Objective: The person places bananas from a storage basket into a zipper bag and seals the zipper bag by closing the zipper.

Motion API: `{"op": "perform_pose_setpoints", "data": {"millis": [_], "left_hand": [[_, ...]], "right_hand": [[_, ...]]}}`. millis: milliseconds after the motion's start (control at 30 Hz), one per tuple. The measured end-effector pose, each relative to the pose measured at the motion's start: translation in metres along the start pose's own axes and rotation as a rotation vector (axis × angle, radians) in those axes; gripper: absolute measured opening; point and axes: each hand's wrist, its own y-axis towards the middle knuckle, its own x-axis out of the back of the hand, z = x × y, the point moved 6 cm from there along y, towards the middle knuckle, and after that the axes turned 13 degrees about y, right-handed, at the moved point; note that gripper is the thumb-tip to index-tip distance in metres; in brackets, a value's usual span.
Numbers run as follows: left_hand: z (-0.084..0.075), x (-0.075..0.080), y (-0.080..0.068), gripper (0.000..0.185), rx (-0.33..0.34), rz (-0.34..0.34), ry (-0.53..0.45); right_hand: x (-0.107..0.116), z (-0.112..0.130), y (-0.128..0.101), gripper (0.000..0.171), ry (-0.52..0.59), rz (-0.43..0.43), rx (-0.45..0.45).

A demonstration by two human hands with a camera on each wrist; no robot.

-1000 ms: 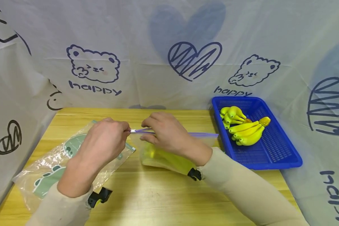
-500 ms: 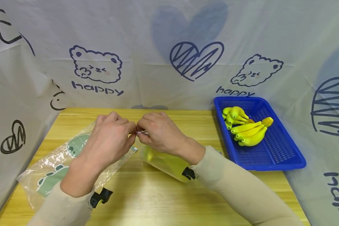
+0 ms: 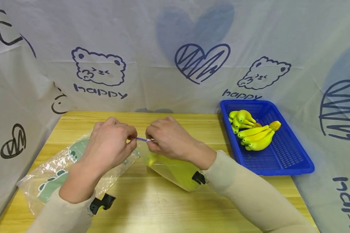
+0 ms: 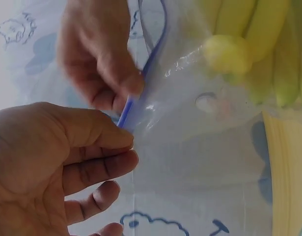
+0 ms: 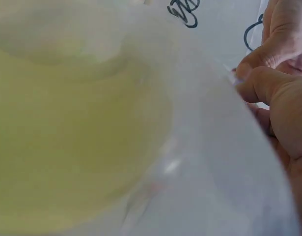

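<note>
Clear zip bag [image 3: 175,171] holding yellow bananas [image 4: 259,44] at table centre; blue zip strip [image 4: 141,93] pinched between left hand [image 3: 110,144] and right hand [image 3: 169,137] at bag's left corner. Judged: filling done, seal nearly finished. Two bunches [image 3: 252,131] left in blue basket [image 3: 280,158], right.

Bag [image 3: 175,171]: clear zip bag, yellow bananas [image 4: 268,44] inside, hanging below my hands.
Zip strip [image 3: 142,139]: blue, pinched between both hands.
</note>
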Motion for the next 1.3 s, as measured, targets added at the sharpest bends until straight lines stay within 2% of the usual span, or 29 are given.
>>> {"op": "perform_pose_setpoints", "data": {"millis": [100,167,300,433,533,667,800,900,967,1100,1200,1300], "left_hand": [[0.002,0.000,0.000,0.005,0.032,0.042,-0.002],[0.001,0.000,0.001,0.004,0.028,0.049,0.006],[-0.008,-0.003,0.003,0.013,-0.040,-0.006,0.014],[-0.015,-0.005,0.004,0.007,-0.122,-0.072,0.026],[-0.016,-0.005,0.003,0.010,-0.131,-0.073,0.039],[-0.015,-0.002,0.002,0.011,-0.103,-0.016,0.034],[-0.008,0.003,-0.002,0.007,-0.032,0.047,0.012],[0.000,0.006,-0.006,0.003,0.030,0.072,-0.010],[0.002,0.007,-0.007,0.003,0.047,0.076,-0.026],[0.000,0.006,-0.005,0.006,-0.008,0.022,-0.022],[-0.005,0.004,-0.002,0.007,-0.103,-0.054,-0.003],[-0.008,0.002,-0.001,0.008,-0.180,-0.096,0.015]], "right_hand": [[0.000,-0.004,-0.002,0.005,0.009,0.011,-0.015],[0.001,-0.005,-0.004,0.005,0.016,0.009,-0.022],[0.002,-0.007,-0.006,0.004,0.028,0.006,-0.043],[0.000,-0.006,-0.007,0.007,0.035,-0.016,-0.051],[-0.001,-0.004,-0.008,0.008,0.044,-0.033,-0.045],[0.001,0.001,-0.010,0.008,0.038,-0.034,-0.023],[0.006,0.000,-0.015,0.009,0.036,0.013,-0.036],[0.012,-0.006,-0.021,0.008,0.046,0.036,-0.063],[0.015,-0.011,-0.024,0.008,0.054,0.035,-0.069],[0.019,-0.016,-0.026,0.008,0.064,0.009,-0.061],[0.021,-0.018,-0.028,0.010,0.057,-0.021,-0.046],[0.020,-0.017,-0.029,0.012,0.041,-0.046,-0.023]]}}
